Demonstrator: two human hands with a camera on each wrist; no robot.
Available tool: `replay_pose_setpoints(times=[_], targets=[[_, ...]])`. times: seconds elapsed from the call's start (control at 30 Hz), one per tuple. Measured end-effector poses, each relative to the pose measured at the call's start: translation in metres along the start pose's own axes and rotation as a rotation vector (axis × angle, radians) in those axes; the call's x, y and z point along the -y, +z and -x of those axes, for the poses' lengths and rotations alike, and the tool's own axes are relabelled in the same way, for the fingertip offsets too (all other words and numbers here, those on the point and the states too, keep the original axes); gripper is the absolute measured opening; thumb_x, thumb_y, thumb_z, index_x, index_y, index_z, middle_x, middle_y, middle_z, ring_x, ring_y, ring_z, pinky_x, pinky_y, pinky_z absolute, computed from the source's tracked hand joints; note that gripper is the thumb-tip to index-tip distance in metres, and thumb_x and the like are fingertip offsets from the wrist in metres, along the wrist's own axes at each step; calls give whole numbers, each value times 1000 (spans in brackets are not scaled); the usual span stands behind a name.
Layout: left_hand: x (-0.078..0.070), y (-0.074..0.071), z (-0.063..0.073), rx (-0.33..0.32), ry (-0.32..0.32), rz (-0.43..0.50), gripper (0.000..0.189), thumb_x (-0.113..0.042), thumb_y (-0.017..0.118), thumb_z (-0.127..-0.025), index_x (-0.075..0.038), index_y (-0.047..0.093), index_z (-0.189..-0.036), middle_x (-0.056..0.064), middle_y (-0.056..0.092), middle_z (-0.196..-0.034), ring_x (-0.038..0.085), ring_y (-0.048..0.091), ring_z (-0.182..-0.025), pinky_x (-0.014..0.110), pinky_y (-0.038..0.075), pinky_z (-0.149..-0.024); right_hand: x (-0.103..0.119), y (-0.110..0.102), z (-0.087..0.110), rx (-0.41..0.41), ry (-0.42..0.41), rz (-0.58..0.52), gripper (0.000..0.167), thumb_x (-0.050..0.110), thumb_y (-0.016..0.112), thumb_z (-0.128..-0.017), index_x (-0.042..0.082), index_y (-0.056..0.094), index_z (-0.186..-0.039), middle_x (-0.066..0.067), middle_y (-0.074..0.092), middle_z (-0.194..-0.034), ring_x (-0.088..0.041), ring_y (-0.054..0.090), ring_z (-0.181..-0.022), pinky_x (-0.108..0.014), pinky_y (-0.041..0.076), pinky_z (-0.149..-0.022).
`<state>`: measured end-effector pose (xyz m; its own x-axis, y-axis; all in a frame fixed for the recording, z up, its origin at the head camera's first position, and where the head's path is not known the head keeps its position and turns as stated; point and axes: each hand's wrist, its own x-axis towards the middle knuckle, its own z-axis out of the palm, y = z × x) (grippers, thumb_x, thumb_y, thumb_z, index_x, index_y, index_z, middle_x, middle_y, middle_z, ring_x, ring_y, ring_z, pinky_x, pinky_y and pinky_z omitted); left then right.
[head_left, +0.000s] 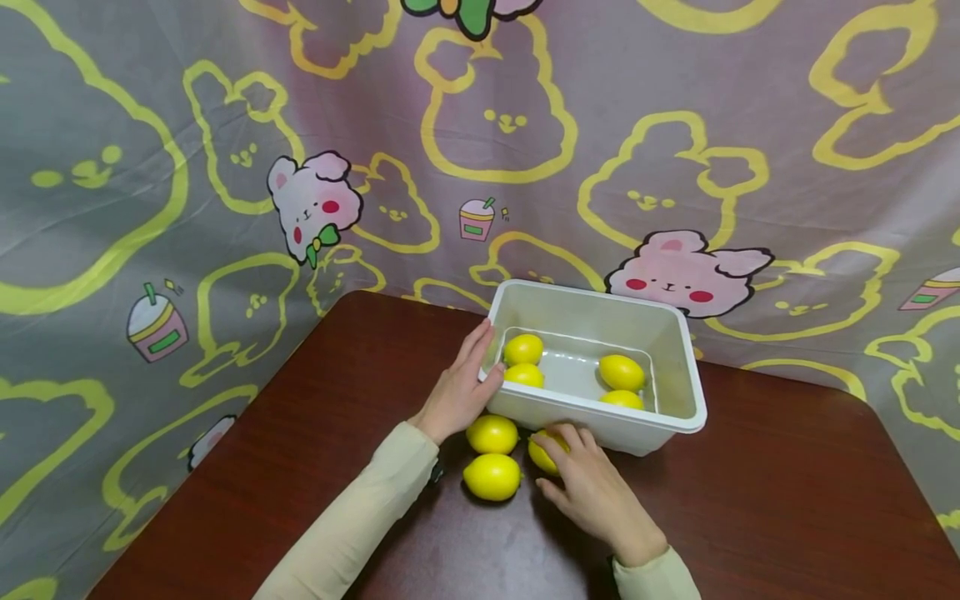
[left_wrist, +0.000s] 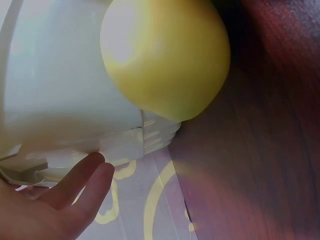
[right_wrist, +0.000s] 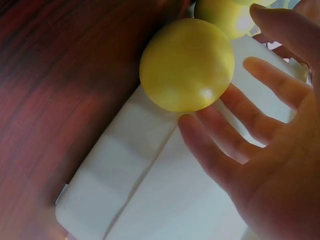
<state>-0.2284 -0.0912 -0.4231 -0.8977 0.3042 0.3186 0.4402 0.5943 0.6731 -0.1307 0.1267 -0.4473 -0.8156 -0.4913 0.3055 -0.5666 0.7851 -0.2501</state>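
A white plastic bin (head_left: pixel 585 408) stands on the table with several yellow lemons in it, such as the lemon (head_left: pixel 621 372) on its right side. My left hand (head_left: pixel 459 392) rests against the bin's left end, fingers extended along the outer wall and thumb by the front rim. In front of the bin, my right hand (head_left: pixel 588 483) reaches over a lemon (right_wrist: pixel 187 65), its fingers spread loosely along the far side and its thumb apart from the fruit. Two more lemons lie to the left of that one, a rear lemon (head_left: pixel 492 435) and a front lemon (head_left: pixel 492 477).
The dark red-brown wooden table (head_left: pixel 787 492) has rounded far corners. Behind it and to the left hangs a grey cloth (head_left: pixel 420 317) with yellow-outlined cartoon figures, close to the table's back edge and the bin's far side.
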Motion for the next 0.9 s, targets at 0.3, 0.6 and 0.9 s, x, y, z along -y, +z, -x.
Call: replay_pose_setpoints(times=[0.3, 0.6, 0.9], targets=[[1, 1, 0, -5, 5, -8, 62, -34, 48, -101, -18, 24, -156, -8, 16, -161, 27, 62, -91, 46, 49, -88, -1, 0, 1, -15, -19, 18, 56, 15, 87, -68, 6, 66, -119, -14, 51, -119, -34, 47, -103, -46, 45, -86], [0, 1, 0, -4, 10, -10, 63, -38, 46, -100, -17, 24, -156, -7, 16, -161, 30, 62, -95, 48, 48, -90, 2, -2, 3, 11, 13, -10, 54, 4, 87, -65, 7, 65, -114, -12, 46, -112, -34, 46, -100, -43, 47, -81], [-1, 0, 0, -2, 8, -13, 62, -35, 46, -101, -16, 25, -156, -8, 14, -161, 27, 61, -80, 45, 51, -82, 0, -6, 10, 19, 33, -21, 52, 0, 89, -61, 11, 64, -106, -12, 48, -110, -34, 47, -97, -44, 47, -77]])
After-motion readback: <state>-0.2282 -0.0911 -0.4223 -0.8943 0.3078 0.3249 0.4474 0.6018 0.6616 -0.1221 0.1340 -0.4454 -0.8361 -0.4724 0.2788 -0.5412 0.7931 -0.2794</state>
